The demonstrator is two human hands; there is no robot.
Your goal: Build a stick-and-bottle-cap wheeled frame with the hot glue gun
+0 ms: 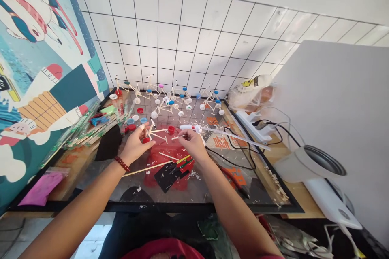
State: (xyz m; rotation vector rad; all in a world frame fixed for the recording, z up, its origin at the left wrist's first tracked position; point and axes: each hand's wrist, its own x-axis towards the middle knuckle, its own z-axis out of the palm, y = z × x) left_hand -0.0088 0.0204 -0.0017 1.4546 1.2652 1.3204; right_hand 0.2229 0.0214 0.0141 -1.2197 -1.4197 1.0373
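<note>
My left hand (136, 141), a red bead bracelet at its wrist, is closed around a small stick frame (158, 131) with a red bottle cap (146, 140) low on it and a black-tipped upright. To its right, my right hand (193, 144) pinches a short pale stick piece (175, 138), apart from the frame. Just behind the right fingers lies a white glue gun (190, 128) with a long clear glue stick (237, 136) at its back. A loose red cap (171, 130) sits between the hands.
Several stick models with bottle-cap wheels (172, 103) line the back. Scissors (174, 170), black card (164, 178) and a long stick (146, 168) lie in front. Pliers (237, 182), a power strip (255, 125) and cables are right; bundled sticks (88, 129) and a pink bag (42, 188) left.
</note>
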